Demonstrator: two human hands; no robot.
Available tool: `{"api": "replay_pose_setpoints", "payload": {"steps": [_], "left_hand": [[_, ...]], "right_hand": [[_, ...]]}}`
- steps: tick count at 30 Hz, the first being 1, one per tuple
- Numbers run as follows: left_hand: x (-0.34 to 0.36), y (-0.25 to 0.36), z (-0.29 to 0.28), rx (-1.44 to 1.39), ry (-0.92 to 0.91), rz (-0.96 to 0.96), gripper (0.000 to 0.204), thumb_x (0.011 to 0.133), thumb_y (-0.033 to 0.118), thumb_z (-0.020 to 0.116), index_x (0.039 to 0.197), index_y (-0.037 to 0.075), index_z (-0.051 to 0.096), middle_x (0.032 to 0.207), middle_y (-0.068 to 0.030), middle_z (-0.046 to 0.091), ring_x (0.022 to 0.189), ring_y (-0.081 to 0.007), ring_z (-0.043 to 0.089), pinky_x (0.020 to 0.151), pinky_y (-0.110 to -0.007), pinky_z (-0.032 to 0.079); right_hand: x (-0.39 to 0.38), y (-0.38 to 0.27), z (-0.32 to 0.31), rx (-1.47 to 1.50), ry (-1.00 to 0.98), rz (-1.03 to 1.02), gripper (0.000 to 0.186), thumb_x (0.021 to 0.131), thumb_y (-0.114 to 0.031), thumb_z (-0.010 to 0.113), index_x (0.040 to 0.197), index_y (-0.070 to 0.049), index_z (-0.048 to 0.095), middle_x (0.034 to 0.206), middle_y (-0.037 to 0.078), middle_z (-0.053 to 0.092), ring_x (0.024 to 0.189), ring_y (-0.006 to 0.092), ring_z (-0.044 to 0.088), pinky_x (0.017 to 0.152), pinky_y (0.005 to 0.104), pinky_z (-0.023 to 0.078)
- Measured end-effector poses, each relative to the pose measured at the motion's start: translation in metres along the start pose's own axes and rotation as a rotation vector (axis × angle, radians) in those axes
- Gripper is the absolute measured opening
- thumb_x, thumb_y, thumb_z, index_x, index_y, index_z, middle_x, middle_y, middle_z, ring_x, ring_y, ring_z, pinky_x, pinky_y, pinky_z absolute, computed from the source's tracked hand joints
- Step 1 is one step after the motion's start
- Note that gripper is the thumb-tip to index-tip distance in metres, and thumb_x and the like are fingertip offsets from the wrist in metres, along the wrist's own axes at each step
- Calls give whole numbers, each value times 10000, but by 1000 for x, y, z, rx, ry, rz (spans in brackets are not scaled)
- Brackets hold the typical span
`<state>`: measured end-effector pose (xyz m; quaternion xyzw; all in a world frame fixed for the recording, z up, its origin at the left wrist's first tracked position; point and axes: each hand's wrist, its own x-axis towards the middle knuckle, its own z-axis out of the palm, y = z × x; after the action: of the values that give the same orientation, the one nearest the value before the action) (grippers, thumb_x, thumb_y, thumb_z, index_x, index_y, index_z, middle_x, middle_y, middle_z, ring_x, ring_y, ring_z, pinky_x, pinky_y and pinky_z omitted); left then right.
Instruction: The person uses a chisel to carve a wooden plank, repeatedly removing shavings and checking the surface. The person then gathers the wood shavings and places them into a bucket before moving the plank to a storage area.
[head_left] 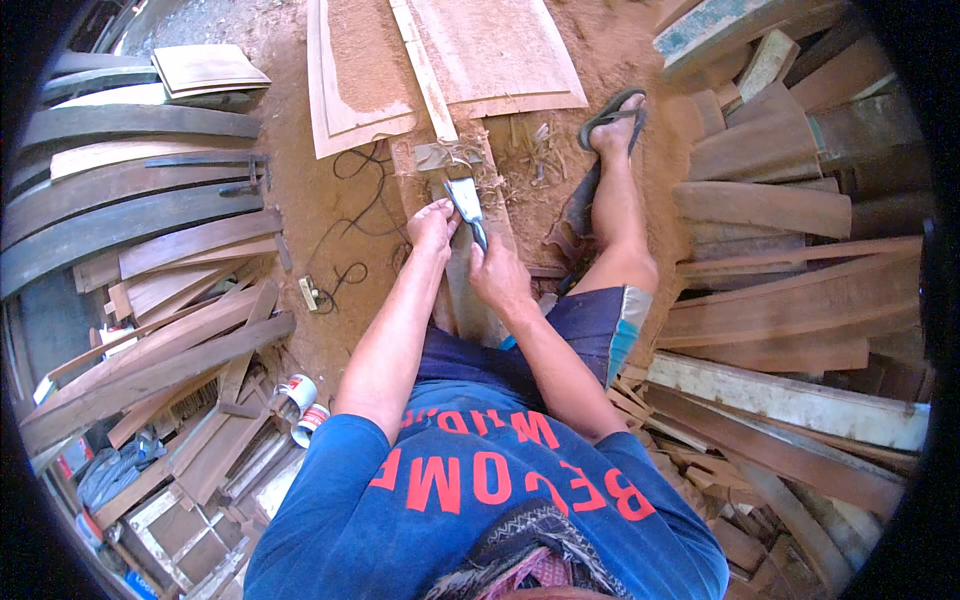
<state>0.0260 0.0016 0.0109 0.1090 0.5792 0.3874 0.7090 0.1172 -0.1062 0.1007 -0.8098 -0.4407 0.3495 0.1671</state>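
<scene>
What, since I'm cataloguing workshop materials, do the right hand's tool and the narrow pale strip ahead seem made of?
Tool: blade probably smooth steel, given its bright grey sheen; handle dark, perhaps plastic or painted wood. Narrow strip: likely bare wood, unvarnished, judging by its matte tan surface.

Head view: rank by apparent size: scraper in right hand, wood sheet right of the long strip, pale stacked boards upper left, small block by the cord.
1. Wood sheet, largest even though cropped at the top
2. Pale stacked boards
3. Scraper
4. Small block
</scene>
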Motion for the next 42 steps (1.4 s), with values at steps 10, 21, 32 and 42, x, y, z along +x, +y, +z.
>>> {"api": "replay_pose_setpoints", "payload": {"steps": [10,21,32,42], "left_hand": [[14,12,-16,7,-84,-136,242,974,-67,490,1191,-130,577,1117,-176,636,981,-283,675,864,-339,631],[-8,6,-10,75,-79,-34,267,965,-41,572,1222,-113,573,1153,-166,655,1055,-266,668,971,-346,578],[-5,2,-7,111,-39,40,273,976,-68,489,1229,-123,572,1169,-184,674,1068,-264,675,953,-373,583],[-11,4,-7,71,-84,14,238,965,-52,540,1196,-103,560,1105,-151,659,975,-246,691,902,-358,604]], "right_hand": [[35,16,-59,387,-357,138,434,1001,-362,518,1265,-28,599,931,282,703,711,373,719,718,472,582],[-5,41,-32,83,-60,-100,401,1003,-358,505,1234,-38,573,988,334,675,972,518,642,874,584,492],[-34,26,-30,39,-110,-15,377,1014,-357,492,1218,-48,568,984,334,676,953,525,646,860,603,492],[-1,6,0,19,8,-18,355,1011,-342,486,1201,-48,546,953,354,667,922,546,641,832,625,489]]}}
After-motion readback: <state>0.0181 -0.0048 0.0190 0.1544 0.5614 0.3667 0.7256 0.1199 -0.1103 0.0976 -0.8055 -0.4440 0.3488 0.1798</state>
